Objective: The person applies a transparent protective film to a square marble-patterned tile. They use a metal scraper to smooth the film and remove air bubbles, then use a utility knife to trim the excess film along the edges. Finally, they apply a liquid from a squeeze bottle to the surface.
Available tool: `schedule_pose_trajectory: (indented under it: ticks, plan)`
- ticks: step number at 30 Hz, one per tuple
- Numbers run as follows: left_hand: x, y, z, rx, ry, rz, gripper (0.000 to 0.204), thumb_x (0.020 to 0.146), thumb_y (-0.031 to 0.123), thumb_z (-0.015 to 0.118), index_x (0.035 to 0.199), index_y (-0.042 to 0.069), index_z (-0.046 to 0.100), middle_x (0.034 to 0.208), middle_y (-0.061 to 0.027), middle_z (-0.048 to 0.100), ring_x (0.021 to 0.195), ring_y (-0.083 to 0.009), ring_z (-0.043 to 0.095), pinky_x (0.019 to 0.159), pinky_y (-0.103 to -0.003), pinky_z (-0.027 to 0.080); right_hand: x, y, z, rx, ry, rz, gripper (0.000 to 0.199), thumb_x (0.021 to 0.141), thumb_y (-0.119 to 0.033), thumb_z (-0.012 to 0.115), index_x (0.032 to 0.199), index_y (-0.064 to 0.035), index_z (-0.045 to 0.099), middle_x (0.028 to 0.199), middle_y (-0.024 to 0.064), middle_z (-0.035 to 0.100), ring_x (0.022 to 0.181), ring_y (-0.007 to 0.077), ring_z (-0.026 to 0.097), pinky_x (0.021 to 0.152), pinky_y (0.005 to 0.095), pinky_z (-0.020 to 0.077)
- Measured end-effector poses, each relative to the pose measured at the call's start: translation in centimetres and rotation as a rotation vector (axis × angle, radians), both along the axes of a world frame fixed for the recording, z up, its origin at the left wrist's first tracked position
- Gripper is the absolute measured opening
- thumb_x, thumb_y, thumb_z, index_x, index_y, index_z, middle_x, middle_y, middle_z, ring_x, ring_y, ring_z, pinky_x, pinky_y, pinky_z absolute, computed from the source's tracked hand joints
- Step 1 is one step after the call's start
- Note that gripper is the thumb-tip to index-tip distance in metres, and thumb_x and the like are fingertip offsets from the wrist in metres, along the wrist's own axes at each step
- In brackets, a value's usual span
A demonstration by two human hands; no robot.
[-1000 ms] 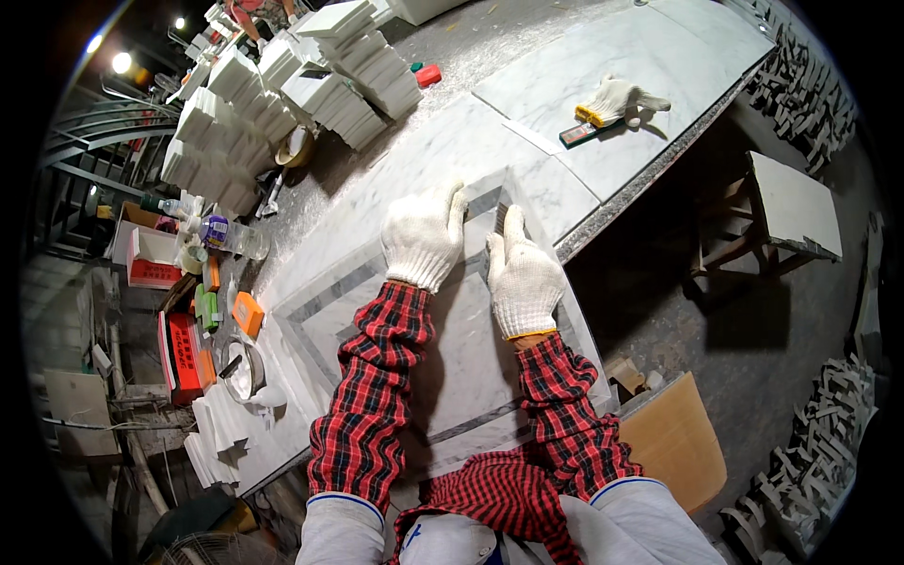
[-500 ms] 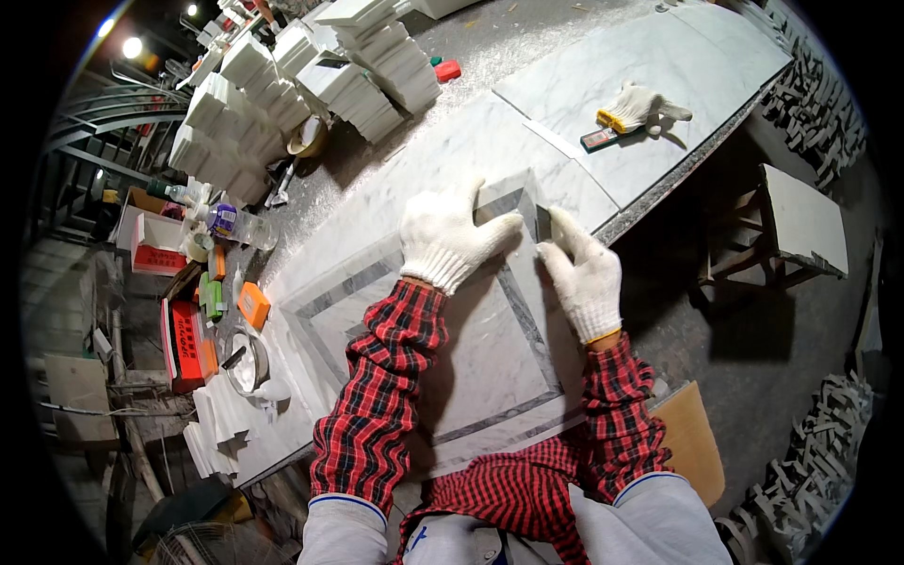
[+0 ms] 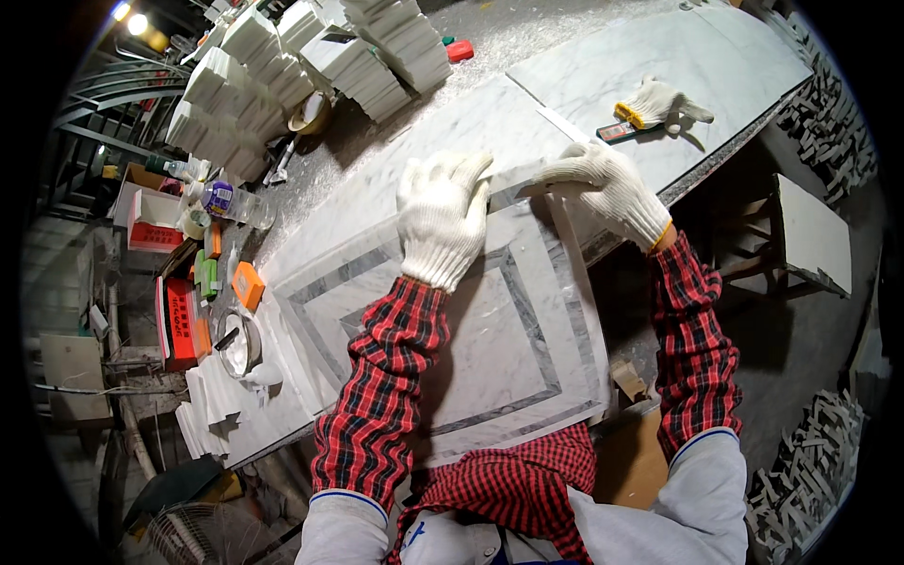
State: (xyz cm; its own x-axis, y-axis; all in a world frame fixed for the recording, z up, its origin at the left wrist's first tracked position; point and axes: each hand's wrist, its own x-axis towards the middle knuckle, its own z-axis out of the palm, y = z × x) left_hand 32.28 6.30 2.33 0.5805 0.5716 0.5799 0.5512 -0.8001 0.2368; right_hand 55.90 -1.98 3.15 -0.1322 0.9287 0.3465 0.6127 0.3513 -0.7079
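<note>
A square white marble panel [image 3: 490,330] with nested grey border strips lies on the workbench in front of me. My left hand [image 3: 441,218], in a white knit glove, rests flat on the panel near its far edge with fingers together. My right hand [image 3: 610,185], also gloved, presses on the far right corner of the panel, fingers curled over a grey strip [image 3: 516,194] at the edge. Both forearms wear red plaid sleeves. Neither hand lifts anything off the surface.
A spare white glove [image 3: 659,102] and a small flat tool [image 3: 617,132] lie on a large marble slab [image 3: 659,56] beyond. Stacks of white tiles [image 3: 311,56] stand at the far left. A water bottle [image 3: 231,202], orange block [image 3: 247,284] and tape roll [image 3: 237,344] sit left.
My hands have moved apart: the right hand slid out to the panel's far right corner, while the left stayed near the far edge. The view shifted closer over the panel.
</note>
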Motion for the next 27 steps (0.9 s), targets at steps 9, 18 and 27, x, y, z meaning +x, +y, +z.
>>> schedule_pose_trajectory:
  ticks: [9,18,27]
  plan:
    - [-1.0,-3.1,-1.0,0.012,0.126,0.001,0.046,0.082,0.023,0.076,0.128,0.021,0.07,0.133,-0.0104,0.063,0.128,-0.0338,0.053,0.116,-0.054,0.029,1.6,3.4,-1.4,0.104,-0.321,0.123,0.03,0.082,-0.013,0.077,0.108,-0.0286,0.079,0.089,0.0031,0.068,0.083,0.0268,0.066,0.075,0.0373,0.0555]
    - [-0.9,-3.1,-1.0,0.047,0.135,-0.012,0.046,0.082,0.023,0.076,0.127,0.02,0.071,0.133,-0.0114,0.063,0.127,-0.0337,0.054,0.114,-0.056,0.031,1.2,3.3,-0.2,0.085,-0.373,0.138,0.023,0.089,-0.02,0.072,0.11,-0.0276,0.078,0.089,0.0056,0.067,0.081,0.0274,0.065,0.073,0.0381,0.0548]
    - [-0.6,-2.9,-0.8,0.01,0.127,-0.012,0.047,0.085,0.028,0.073,0.131,0.018,0.066,0.132,-0.008,0.062,0.126,-0.0308,0.053,0.114,-0.054,0.029,1.4,3.4,-1.1,0.086,-0.252,0.039,0.02,0.091,-0.023,0.071,0.109,-0.0151,0.073,0.089,0.008,0.069,0.081,0.028,0.066,0.072,0.0379,0.054]
